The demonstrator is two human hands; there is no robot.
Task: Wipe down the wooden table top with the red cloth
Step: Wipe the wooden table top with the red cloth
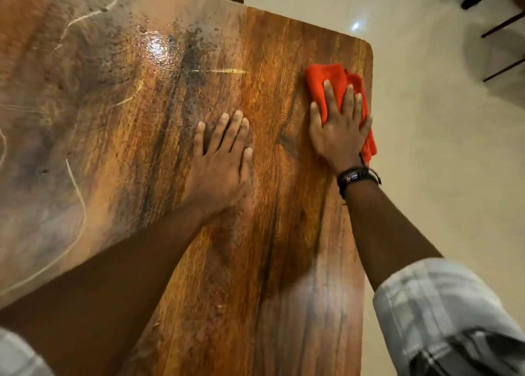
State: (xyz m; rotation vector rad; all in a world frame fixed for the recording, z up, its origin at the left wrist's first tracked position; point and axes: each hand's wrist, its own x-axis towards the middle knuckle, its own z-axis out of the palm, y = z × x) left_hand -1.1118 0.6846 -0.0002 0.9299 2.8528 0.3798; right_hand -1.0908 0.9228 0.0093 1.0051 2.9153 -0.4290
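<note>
The wooden table top (159, 154) fills most of the view, with wet droplets and pale streaks over its left and far part. A folded red cloth (326, 81) lies near the table's far right corner. My right hand (339, 128) presses flat on the cloth with straight, spread fingers; part of the cloth shows beyond the fingertips and below the palm at the table's right edge. My left hand (224, 159) rests flat on the bare wood to the left of the cloth, fingers straight, holding nothing.
The table's right edge (369, 97) runs beside a pale tiled floor (443, 154). Dark chair legs (500, 26) stand at the far right on the floor. A dark band sits on my right wrist.
</note>
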